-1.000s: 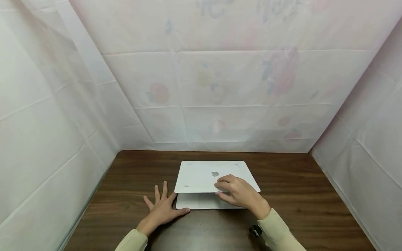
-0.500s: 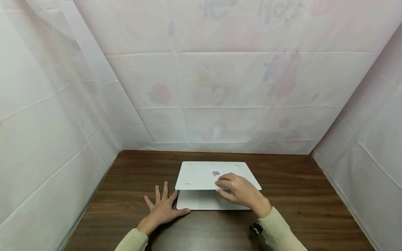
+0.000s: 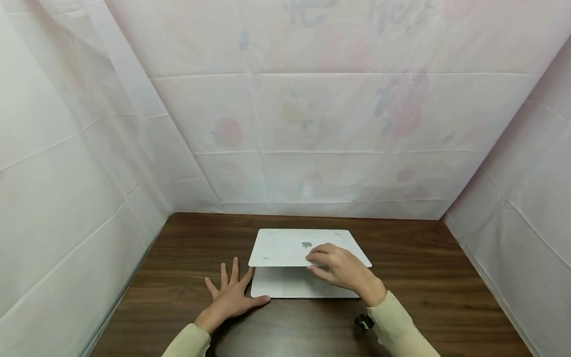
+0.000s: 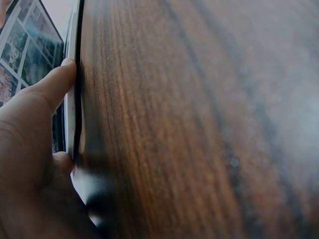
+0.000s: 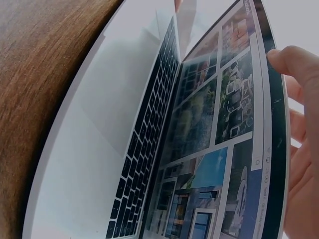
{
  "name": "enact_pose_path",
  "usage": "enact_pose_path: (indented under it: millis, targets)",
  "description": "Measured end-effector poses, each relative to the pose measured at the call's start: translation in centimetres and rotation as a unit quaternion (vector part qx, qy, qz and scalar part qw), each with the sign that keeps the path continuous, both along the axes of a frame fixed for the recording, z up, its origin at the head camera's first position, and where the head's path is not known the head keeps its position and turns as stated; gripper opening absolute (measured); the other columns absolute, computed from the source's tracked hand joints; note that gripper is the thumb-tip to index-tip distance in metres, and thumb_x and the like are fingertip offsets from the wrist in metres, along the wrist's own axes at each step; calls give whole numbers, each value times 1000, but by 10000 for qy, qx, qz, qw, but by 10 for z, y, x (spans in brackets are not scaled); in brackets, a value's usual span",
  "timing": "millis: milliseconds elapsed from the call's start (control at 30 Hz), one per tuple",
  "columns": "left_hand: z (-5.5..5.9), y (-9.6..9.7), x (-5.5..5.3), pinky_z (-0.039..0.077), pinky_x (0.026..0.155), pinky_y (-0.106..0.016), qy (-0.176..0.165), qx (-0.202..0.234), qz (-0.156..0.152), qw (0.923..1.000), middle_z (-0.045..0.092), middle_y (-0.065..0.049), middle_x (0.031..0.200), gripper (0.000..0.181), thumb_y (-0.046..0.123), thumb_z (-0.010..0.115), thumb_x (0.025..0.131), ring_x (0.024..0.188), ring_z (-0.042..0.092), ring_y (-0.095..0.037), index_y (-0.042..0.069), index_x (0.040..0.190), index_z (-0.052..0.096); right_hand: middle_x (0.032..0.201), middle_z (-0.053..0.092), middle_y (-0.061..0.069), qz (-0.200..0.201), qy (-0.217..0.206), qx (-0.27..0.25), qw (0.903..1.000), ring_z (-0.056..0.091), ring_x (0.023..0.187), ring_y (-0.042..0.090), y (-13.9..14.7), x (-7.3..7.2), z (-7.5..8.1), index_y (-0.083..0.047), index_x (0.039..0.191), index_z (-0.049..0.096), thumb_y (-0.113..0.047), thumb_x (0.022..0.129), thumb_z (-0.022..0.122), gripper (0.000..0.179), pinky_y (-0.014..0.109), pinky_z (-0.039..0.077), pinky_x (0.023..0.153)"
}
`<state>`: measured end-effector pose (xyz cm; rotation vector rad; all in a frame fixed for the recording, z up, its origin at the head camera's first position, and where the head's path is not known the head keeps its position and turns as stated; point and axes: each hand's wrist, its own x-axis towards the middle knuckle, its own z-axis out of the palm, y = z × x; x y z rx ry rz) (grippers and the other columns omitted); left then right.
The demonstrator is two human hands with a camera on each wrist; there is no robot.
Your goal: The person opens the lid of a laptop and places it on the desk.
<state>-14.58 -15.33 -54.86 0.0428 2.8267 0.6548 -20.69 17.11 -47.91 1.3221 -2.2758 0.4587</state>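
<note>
A silver laptop [image 3: 285, 250] with a grey apple logo lies on the table, its lid partly raised above the base [image 3: 285, 285]. My right hand [image 3: 343, 270] pinches the lid's front edge, thumb on the screen side and fingers on the outer face. In the right wrist view the lit screen [image 5: 199, 129] shows picture tiles over the black keyboard [image 5: 144, 144]. My left hand [image 3: 229, 297] is spread at the base's left front corner, its thumb along the front edge. The left wrist view shows that thumb [image 4: 55, 82] touching the base's edge.
The dark wooden table [image 3: 178, 258] extends on both sides of the laptop. White patterned sheets [image 3: 312, 124] hang behind it and along the left and right sides. A small black object [image 3: 364, 322] is at the right sleeve.
The lid's front edge has risen gradually with my right hand, so the gap above the base is wider. My left hand has stayed where it was.
</note>
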Motion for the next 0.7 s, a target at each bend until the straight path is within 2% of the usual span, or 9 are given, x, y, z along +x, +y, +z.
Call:
enact_pose_path:
  millis: [367, 533, 700]
  targets:
    - [2, 1, 0, -25, 99, -85, 14, -19, -1, 10000, -7, -23, 172, 112, 87, 62, 76, 152, -14, -58, 23, 163, 31, 105, 74, -2, -55, -188, 71, 9998, 70, 96, 11, -1, -3, 7, -18, 106, 79, -26, 91, 80, 17, 25, 59, 77]
    - [-2, 2, -2, -27, 99, -83, 45, 83, -10, 10000, -6, -23, 172, 112, 87, 62, 76, 153, -14, -58, 25, 164, 29, 106, 74, -2, -81, -283, 62, 9995, 70, 97, 12, 1, -4, 9, -16, 106, 79, -25, 92, 78, 16, 27, 59, 78]
    - [-8, 1, -2, -32, 98, -80, 237, 282, -77, 9993, -8, -22, 172, 111, 89, 59, 76, 152, -17, -57, 32, 165, 24, 107, 74, -1, -85, -359, 20, 9993, 70, 97, 13, 3, -4, 12, -15, 107, 79, -23, 93, 78, 16, 27, 59, 77]
